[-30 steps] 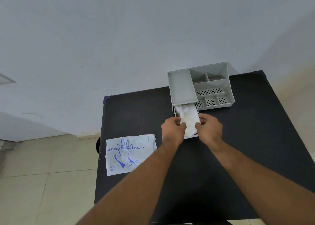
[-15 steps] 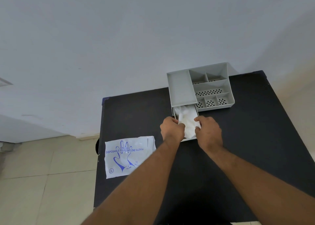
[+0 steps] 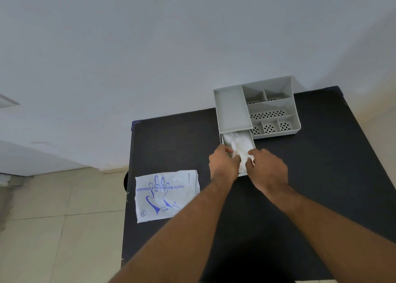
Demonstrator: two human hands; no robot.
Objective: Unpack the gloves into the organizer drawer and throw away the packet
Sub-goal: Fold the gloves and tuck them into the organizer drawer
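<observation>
A grey organizer [image 3: 232,109] stands at the back of the black table [image 3: 321,175], with its drawer [image 3: 253,142] pulled out toward me. A white wad of gloves [image 3: 237,142] lies inside the drawer. My left hand [image 3: 224,164] curls over the drawer's left side, its fingers on the gloves. Over the front right of the drawer, my right hand [image 3: 265,171] pinches the gloves between thumb and index finger. The flat white packet [image 3: 167,194], printed in blue, lies on the table's left edge, apart from both hands.
The organizer's open top has several compartments [image 3: 269,114] with perforated floors. Behind the table rises a white wall [image 3: 150,57]. A tiled floor [image 3: 53,229] lies to the left, below the table edge that the packet overhangs.
Both hands have shifted slightly toward the organizer and pressed the gloves lower into the drawer. The packet has not moved.
</observation>
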